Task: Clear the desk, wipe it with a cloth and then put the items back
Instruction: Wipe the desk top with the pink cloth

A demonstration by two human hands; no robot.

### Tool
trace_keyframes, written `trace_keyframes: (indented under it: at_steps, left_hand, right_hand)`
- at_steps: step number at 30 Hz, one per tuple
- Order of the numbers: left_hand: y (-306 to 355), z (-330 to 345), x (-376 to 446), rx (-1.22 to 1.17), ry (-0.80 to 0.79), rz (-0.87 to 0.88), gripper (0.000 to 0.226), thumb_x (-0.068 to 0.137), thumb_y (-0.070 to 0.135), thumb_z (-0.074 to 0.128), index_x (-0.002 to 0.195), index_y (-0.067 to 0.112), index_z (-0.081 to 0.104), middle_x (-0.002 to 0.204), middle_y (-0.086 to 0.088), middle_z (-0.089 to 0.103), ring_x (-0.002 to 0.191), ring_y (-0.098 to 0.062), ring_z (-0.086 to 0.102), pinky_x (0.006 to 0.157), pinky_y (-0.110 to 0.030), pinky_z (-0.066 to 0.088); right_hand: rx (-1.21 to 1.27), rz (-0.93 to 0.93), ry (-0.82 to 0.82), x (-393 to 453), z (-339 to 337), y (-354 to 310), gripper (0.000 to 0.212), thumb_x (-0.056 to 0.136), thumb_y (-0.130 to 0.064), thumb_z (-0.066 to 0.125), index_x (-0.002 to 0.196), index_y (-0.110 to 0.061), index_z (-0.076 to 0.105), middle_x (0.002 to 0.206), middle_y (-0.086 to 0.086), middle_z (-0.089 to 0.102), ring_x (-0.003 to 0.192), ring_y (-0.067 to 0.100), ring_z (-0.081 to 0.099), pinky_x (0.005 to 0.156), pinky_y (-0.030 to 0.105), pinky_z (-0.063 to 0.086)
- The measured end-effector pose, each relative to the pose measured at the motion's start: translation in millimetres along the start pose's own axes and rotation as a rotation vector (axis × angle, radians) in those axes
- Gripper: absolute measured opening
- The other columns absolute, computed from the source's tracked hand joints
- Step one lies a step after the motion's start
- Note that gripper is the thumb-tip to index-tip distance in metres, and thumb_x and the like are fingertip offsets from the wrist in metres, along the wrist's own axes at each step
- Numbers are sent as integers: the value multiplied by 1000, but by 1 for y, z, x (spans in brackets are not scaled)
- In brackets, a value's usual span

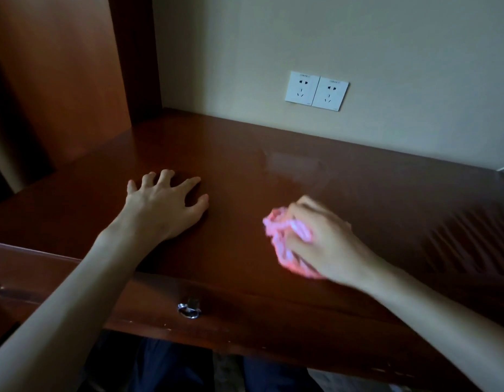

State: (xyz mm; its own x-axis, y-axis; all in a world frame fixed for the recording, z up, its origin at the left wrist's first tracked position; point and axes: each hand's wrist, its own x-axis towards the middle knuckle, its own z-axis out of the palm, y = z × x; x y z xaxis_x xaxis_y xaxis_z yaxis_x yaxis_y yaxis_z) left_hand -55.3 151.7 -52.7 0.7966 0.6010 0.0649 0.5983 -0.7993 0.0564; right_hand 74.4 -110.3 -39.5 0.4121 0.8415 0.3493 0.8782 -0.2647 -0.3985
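Currently, our left hand [166, 206] rests spread-fingered on the desk [245, 176]; at its 3 o'clock, our right hand [321, 239] grips the bunched pink cloth [279, 233].

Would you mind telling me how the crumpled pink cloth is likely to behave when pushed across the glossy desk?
The crumpled pink cloth looks soft and floppy, bunching inside the right hand. It probably slides easily on the glossy wooden desk, and seems light.
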Motion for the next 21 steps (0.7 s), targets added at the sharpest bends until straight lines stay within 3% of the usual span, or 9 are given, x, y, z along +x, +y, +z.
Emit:
trace_keyframes:
  at_steps: [2, 4, 8, 11, 13, 15, 17, 21]
  left_hand:
    - [1, -4, 0, 6, -37, -3, 70, 93, 76, 19, 157, 47, 18, 165, -7, 19, 150, -38, 20, 119, -61, 19]
    - [2, -11, 2, 10, -97, -1, 70, 94, 74, 21, 158, 45, 17, 165, -7, 17, 149, -38, 21, 118, -60, 21]
    - [13, -24, 22, 6, -146, 29, 71, 96, 69, 32, 158, 36, 21, 160, -12, 25, 142, -40, 34, 111, -58, 33]
    - [46, -28, 51, 14, -53, 156, 70, 96, 67, 36, 156, 36, 25, 158, -11, 30, 140, -40, 37, 109, -59, 35]
    - [69, -29, 73, 14, -31, 223, 68, 95, 67, 36, 155, 35, 29, 156, -11, 32, 140, -40, 37, 109, -59, 35]
    - [82, -27, 96, 41, -23, 251, 67, 95, 66, 34, 153, 34, 33, 156, -11, 33, 141, -40, 35, 109, -59, 34]
    - [82, -20, 117, 73, -8, 237, 66, 96, 66, 32, 153, 32, 34, 156, -12, 32, 141, -39, 33, 109, -59, 33]
    - [72, 1, 138, -2, -1, 205, 63, 97, 66, 27, 149, 32, 38, 154, -8, 37, 139, -36, 36, 110, -57, 34]
  right_hand:
    - [-100, 94, 41, 22, 9, 2, 3, 88, -27, 55, 88, -30, 57, 103, -8, 55, 105, 16, 60, 85, 36, 49]
    - [-115, 35, 68, 19, 15, -3, 3, 87, -31, 53, 86, -32, 50, 98, -7, 52, 99, 18, 57, 82, 37, 48]
    - [-17, -196, -95, -27, -1, -17, 14, 90, -21, 66, 102, -27, 70, 109, -8, 58, 109, 13, 59, 92, 31, 47]
    - [31, -116, -37, 2, 0, 9, 16, 91, -19, 67, 101, -32, 69, 109, -11, 60, 111, 10, 62, 90, 21, 45]
    - [-88, -8, 47, 31, 11, 21, 7, 93, -33, 62, 98, -30, 66, 102, -11, 56, 104, 10, 60, 80, 18, 41]
    - [-141, -34, 64, 46, 23, 29, 18, 91, -38, 57, 98, -24, 64, 100, -10, 53, 101, 12, 55, 78, 20, 41]
    - [-116, -59, 22, 60, 27, 35, 8, 91, -29, 61, 91, -21, 59, 96, -10, 48, 96, 11, 51, 72, 22, 36]
    - [-176, 72, 128, 143, 38, 81, 17, 90, -35, 58, 87, -19, 52, 92, -1, 48, 92, 26, 55, 68, 35, 33]
